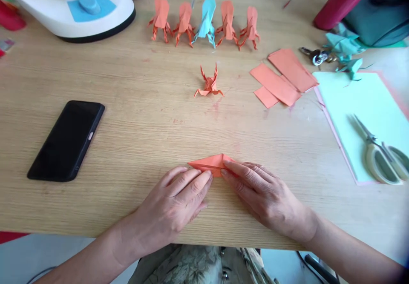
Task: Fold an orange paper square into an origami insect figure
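Note:
A folded piece of orange origami paper (211, 162) lies on the table near its front edge, long and pointed at its left end. My left hand (179, 199) presses its lower edge with closed fingertips. On the right part of the paper, my right hand (265, 194) has its fingers together, pinching and covering that end. Straight ahead sits a small orange origami figure (209, 84) with thin raised limbs. Behind it stands a row of several folded paper figures, orange ones (227, 18) with a blue one (206, 18) in the middle.
Orange paper pieces (281, 79) lie right of centre. Scissors (380, 152) rest on pale green sheets (345, 105). Beyond them are keys (316, 56) and teal origami figures (343, 45). A black phone (65, 141) lies left, below a white machine (92, 7) with a blue knob.

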`<state>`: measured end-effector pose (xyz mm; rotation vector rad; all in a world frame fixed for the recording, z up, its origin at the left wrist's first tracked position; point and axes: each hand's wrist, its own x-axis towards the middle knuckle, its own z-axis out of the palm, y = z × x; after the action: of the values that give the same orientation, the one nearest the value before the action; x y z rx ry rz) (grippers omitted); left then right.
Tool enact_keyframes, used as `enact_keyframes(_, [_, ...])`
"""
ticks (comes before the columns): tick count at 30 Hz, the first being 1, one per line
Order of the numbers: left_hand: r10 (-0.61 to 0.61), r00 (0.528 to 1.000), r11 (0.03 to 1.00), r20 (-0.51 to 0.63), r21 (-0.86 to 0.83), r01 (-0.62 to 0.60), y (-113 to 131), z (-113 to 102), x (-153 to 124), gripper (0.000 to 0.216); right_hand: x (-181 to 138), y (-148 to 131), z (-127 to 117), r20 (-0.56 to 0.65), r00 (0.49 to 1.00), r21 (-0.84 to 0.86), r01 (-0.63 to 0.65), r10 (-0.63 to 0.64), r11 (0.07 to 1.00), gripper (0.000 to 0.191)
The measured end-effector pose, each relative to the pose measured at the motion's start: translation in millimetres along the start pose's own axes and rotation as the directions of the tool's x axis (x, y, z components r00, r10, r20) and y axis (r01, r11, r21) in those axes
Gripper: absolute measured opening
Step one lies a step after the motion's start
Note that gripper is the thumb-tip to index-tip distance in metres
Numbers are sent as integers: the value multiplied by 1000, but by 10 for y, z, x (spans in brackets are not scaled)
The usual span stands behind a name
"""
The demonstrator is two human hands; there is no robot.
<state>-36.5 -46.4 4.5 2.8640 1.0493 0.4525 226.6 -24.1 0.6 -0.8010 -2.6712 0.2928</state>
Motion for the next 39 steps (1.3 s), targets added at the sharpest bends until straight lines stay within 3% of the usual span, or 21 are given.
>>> enact_keyframes(16, [-236, 967, 962, -91, 118, 246, 137, 252, -179, 44, 54, -8, 60, -20, 1000, -74, -6, 4, 997, 36])
enact_keyframes(31, [-161, 978, 930, -134, 311, 195, 94, 321, -221, 47, 72, -34, 95, -35, 999, -91, -37, 34, 995, 31])
enact_keyframes(35, [-165, 974, 922, -157, 327, 209, 94, 374, -268, 55, 73, -45, 102, -19, 999, -79, -48, 46, 996, 31])
enact_keyframes(39, [-90, 985, 930, -149, 341, 137, 37, 433, -307, 72, 90, -38, 104, -28, 999, -109, -42, 39, 993, 29])
